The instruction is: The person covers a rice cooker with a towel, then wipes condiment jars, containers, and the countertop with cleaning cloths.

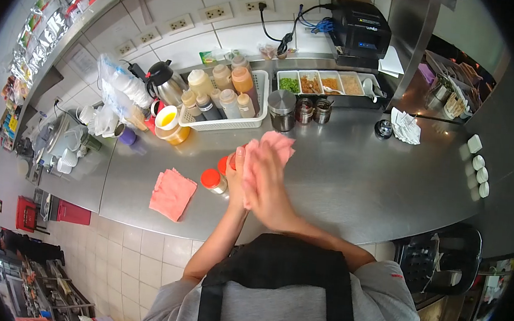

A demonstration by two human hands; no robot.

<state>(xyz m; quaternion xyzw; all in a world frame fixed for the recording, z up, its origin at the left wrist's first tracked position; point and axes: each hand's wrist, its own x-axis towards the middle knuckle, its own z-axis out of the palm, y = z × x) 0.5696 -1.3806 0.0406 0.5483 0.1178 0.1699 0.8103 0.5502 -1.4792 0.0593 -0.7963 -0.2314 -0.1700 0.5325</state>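
Note:
My left hand (237, 180) is closed around a jar with a red lid (231, 160), mostly hidden by my fingers. My right hand (268, 188) presses a folded pink cloth (277, 145) against the side of my left hand and what it holds. Beside my left wrist, a small clear jar with an orange-red lid (212, 180) stands upright on the steel counter. Another red lid shows partly behind my left hand. Further left, a second pink cloth (173, 195) lies flat near the counter's front edge.
A white basket of squeeze bottles (227, 122) stands at the back. Right of it are a steel canister (281, 111), two dark jars and a tray of toppings (329, 83). A black printer (359, 33) sits behind; a black chair (451, 257) stands front right.

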